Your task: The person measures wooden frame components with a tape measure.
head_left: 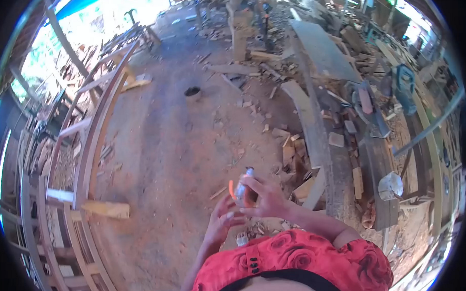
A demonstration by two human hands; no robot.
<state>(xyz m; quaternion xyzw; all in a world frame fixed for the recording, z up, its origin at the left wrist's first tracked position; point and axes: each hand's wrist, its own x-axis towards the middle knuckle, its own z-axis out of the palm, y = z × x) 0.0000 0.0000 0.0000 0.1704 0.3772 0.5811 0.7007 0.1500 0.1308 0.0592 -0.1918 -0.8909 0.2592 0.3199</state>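
Small shiny item [240,192] w/ orange strip is left of bench [341,185]; R hand [265,198] grips it, fingers curled. L hand [224,221] half-open nr it, touch unclear. Wide floor [162,163] left of bench; scraps [290,156] line bench edge.

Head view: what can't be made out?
Held object, head view: partly covered by the right hand and blurred; identity unclear.
Left hand, head view: too blurred to tell whether its fingertips touch that object.
White tub, head view: contents too small.
Wooden frame, head view: lower end cut off by the bottom edge.
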